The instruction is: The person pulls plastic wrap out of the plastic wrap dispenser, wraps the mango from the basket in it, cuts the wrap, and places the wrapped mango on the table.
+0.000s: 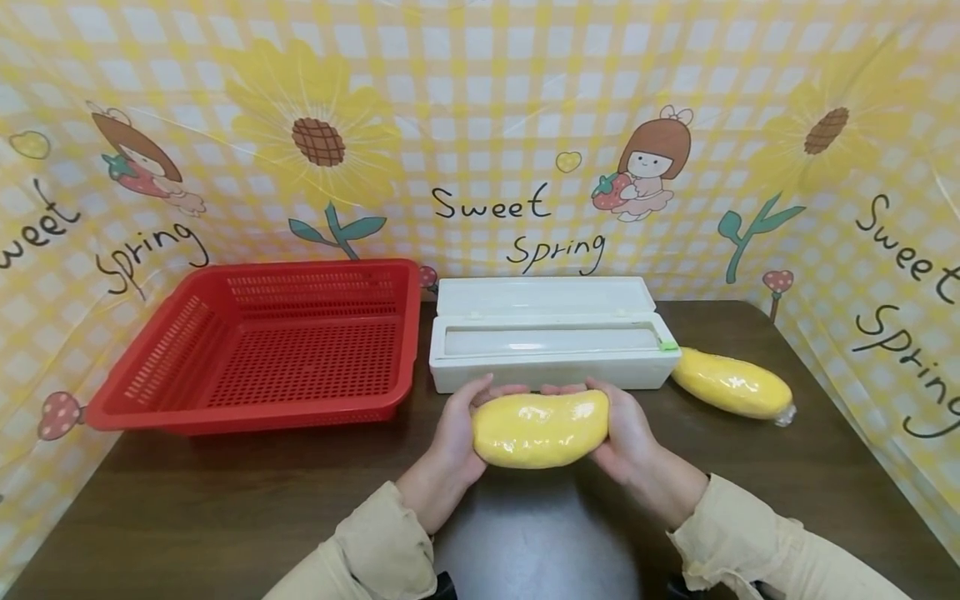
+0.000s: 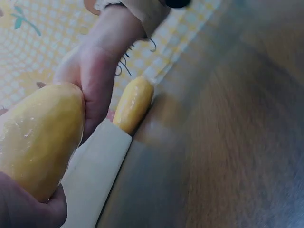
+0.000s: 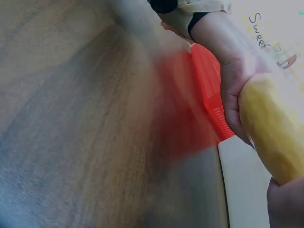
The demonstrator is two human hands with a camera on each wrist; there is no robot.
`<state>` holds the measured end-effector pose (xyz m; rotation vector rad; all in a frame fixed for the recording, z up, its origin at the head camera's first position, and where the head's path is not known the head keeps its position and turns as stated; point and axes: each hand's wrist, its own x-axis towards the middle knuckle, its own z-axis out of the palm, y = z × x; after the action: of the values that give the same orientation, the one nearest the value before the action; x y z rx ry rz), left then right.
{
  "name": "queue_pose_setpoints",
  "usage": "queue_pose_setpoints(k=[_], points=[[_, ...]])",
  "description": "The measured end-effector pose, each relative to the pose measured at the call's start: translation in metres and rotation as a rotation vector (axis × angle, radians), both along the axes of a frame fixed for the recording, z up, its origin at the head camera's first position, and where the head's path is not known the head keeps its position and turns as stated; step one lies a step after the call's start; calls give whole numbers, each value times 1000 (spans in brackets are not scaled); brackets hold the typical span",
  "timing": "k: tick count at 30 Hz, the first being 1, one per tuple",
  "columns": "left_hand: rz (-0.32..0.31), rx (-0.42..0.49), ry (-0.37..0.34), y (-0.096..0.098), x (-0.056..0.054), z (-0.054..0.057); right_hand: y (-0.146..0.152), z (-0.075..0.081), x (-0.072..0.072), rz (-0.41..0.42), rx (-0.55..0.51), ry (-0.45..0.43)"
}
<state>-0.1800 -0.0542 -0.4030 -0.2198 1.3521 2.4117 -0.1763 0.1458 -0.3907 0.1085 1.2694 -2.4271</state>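
Both hands hold a yellow oblong fruit in shiny clear film, level above the table's front half. My left hand grips its left end and my right hand its right end, thumbs at the near side. Much of the fingers is hidden behind it. Just beyond stands a white cling film dispenser, its lid raised and a roll inside. A second yellow fruit, film twisted at its right end, lies against the dispenser's right end; the left wrist view also shows this fruit.
A red perforated plastic basket stands at the left of the dark wooden table. A small green piece sits at the dispenser's right edge. Yellow checked cloth with printed flowers hangs behind and at both sides.
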Motion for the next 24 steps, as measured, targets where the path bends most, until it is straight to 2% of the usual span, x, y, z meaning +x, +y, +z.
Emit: queue_pose_setpoints(k=[5,9,12,14,17,21,24], points=[[36,41,-79,-3,3,0,-2,1,5,61,-67,7],[0,48,-93,-8,2,0,0,0,4,120,-111,0],[-37,68,-98,-14,1,-1,5,0,4,187,-198,-41],[-54,82,-89,-19,1,-1,9,0,4,198,-251,-74],[-57,86,-74,-22,0,0,11,2,4,167,-272,-91],[8,76,-60,-14,0,2,4,3,6,51,-243,-135],[52,109,-46,-6,2,4,-6,4,8,-17,-226,-151]])
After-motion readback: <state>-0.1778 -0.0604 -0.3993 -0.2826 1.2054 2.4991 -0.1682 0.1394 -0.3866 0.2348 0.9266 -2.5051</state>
